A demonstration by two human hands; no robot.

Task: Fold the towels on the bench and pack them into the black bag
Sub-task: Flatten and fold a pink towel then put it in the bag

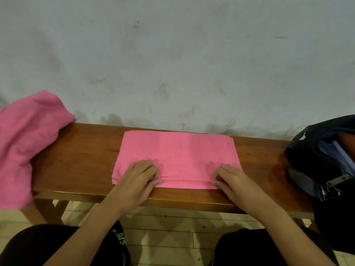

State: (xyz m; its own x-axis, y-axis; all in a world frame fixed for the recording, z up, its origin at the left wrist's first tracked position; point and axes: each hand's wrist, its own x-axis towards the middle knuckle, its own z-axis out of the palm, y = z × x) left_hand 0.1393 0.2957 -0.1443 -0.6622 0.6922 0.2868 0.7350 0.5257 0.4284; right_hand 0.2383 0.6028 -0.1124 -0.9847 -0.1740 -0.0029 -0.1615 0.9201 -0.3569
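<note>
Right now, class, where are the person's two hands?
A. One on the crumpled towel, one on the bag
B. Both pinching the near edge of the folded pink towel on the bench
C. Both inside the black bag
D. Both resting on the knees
B: the left hand and right hand both pinch the near edge of the folded pink towel lying on the bench.

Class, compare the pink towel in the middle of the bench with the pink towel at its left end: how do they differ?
The middle towel lies flat as a neat folded rectangle; the left towel is a crumpled heap. Both hands grip the middle towel's near edge; nothing touches the left towel, which overhangs the bench. Both are pink.
</note>
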